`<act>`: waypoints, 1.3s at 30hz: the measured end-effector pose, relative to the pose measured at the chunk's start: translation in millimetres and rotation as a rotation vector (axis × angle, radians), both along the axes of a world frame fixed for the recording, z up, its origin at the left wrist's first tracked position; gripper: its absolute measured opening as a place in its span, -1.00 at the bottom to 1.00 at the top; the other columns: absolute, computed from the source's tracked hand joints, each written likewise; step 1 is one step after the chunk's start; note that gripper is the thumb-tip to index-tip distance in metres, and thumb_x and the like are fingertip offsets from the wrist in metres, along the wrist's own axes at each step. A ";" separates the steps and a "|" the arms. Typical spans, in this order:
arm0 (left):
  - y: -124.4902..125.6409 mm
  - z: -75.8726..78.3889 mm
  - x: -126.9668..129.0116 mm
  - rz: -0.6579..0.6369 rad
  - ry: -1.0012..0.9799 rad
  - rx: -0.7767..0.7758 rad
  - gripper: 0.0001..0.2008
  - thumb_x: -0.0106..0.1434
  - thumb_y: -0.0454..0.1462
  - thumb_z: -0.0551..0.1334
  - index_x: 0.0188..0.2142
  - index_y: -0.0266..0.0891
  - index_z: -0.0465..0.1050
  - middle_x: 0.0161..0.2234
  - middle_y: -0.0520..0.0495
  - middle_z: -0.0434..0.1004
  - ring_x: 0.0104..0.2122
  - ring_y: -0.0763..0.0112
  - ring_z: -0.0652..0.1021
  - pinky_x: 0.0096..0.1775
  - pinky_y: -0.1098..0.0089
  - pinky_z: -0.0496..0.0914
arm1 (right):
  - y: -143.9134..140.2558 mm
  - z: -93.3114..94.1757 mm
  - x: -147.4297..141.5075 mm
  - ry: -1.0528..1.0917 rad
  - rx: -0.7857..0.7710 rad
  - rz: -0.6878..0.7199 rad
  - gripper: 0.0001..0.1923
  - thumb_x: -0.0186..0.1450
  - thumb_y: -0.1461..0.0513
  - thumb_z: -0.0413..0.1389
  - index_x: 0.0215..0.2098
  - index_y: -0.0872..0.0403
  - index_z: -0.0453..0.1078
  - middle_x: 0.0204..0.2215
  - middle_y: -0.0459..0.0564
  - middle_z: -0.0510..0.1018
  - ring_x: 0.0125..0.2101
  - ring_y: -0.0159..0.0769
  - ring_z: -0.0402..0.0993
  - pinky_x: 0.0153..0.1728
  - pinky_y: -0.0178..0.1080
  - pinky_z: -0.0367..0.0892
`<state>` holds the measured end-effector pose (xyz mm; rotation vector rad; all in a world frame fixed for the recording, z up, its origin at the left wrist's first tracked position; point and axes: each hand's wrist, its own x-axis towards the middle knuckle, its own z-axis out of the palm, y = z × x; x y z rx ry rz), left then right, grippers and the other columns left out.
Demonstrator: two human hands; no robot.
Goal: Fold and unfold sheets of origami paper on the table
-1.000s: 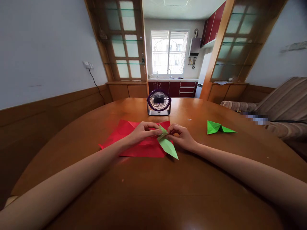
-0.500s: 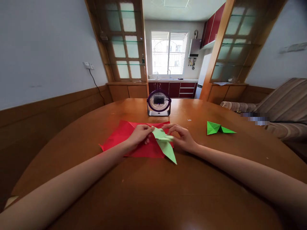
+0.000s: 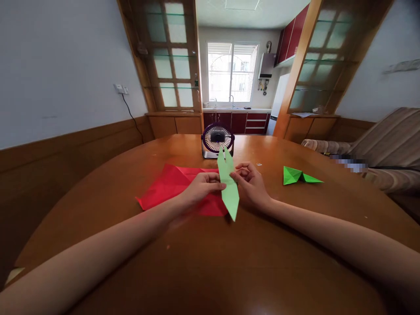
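A pale green folded paper is held up over the table, long and narrow, with two thin points at its far end and one broad point toward me. My left hand pinches its left edge between thumb and fingers. On the opposite edge, the thumb and curled fingers of my right hand grip it near the middle. Beneath my left hand lies a creased red sheet of paper, partly covered by that hand and the green paper.
A bright green folded paper piece rests to the right on the brown wooden table. Behind the pale green paper stands a small purple desk fan. A striped sofa is beyond the table's right edge.
The pale green paper has turned from slanting to nearly lengthwise, its two thin points now directed away from me. My left hand has shifted right, and both hands grip its side edges.
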<state>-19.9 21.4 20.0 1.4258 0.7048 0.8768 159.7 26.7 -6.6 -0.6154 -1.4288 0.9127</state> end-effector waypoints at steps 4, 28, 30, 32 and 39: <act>1.8 2.7 -2.8 0.133 -0.073 -0.040 -0.81 0.05 -0.26 0.40 -0.35 -0.31 0.54 -0.37 -0.07 0.57 -0.40 0.43 0.53 -0.27 0.40 0.38 | 0.2 -4.6 0.9 -0.048 -0.048 0.066 -0.67 0.15 0.06 0.29 -0.26 0.01 0.30 -0.52 -0.18 0.43 -0.54 -0.42 0.41 -0.48 -0.29 0.35; 2.5 -1.8 -1.8 0.087 -0.151 -0.059 -0.76 0.04 -0.27 0.42 -0.31 -0.31 0.49 -0.32 -0.04 0.51 -0.35 0.45 0.53 -0.31 0.44 0.37 | 0.0 -5.6 4.6 0.003 -0.170 0.229 -0.76 0.08 0.16 0.34 -0.28 0.01 0.52 -0.32 -0.09 0.58 -0.29 -0.35 0.48 -0.16 -0.23 0.35; 4.1 -2.8 -1.9 0.131 -0.166 -0.075 -0.75 0.01 -0.30 0.43 -0.33 -0.31 0.46 -0.37 -0.02 0.51 -0.43 0.49 0.51 -0.39 0.47 0.34 | 1.0 -6.8 5.0 0.022 -0.210 0.253 -0.79 0.10 0.17 0.32 -0.30 0.03 0.53 -0.33 -0.08 0.60 -0.30 -0.35 0.48 -0.15 -0.23 0.34; 5.0 -3.5 -1.4 0.195 -0.177 -0.075 -0.72 -0.04 -0.34 0.45 -0.34 -0.30 0.43 -0.39 0.00 0.52 -0.46 0.50 0.50 -0.43 0.48 0.33 | 1.5 -7.5 5.0 0.037 -0.250 0.268 -0.81 0.08 0.18 0.33 -0.33 0.06 0.54 -0.36 -0.08 0.60 -0.33 -0.35 0.49 -0.16 -0.23 0.34; 2.6 -2.8 1.2 0.169 -0.178 0.017 -0.66 -0.02 -0.30 0.46 -0.23 -0.35 0.50 -0.21 -0.15 0.59 -0.22 0.30 0.57 -0.08 0.28 0.41 | 1.7 -7.3 3.7 0.071 -0.397 0.313 -0.77 0.02 0.21 0.37 -0.37 0.10 0.50 -0.41 -0.08 0.58 -0.43 -0.38 0.48 -0.30 -0.25 0.37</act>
